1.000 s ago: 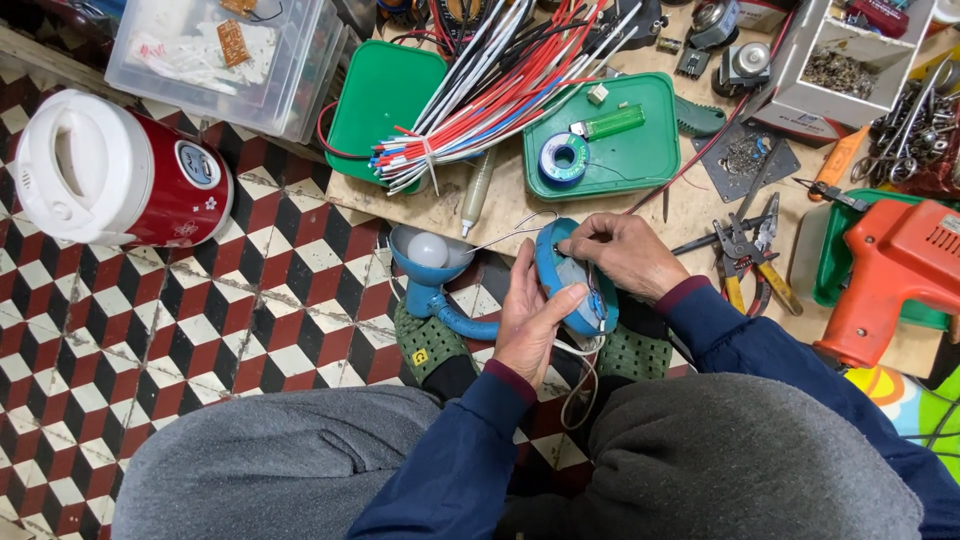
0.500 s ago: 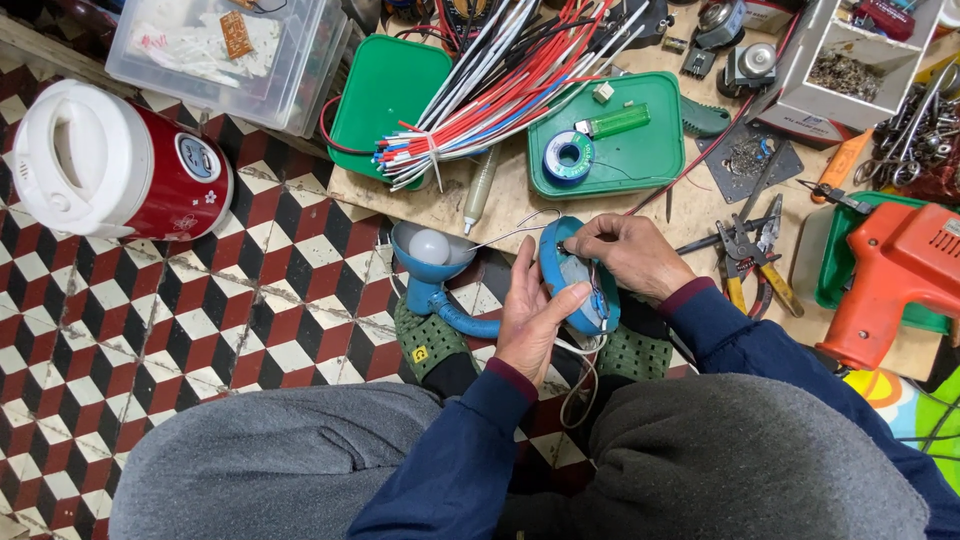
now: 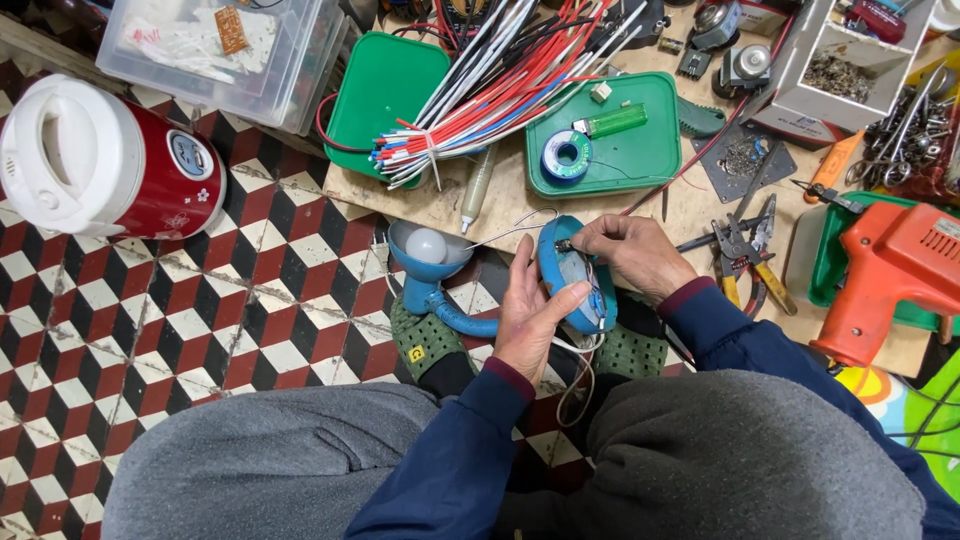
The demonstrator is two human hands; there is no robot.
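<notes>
Repair of the blue lamp base [image 3: 575, 275], held over the lap beside the bench [image 3: 440, 205]. Left hand [image 3: 528, 315] gripping the base; right hand [image 3: 630, 255] pinching a small part at its top. Next, probably fine fingertip work on the wires [image 3: 580, 370], with a steady hold.
</notes>
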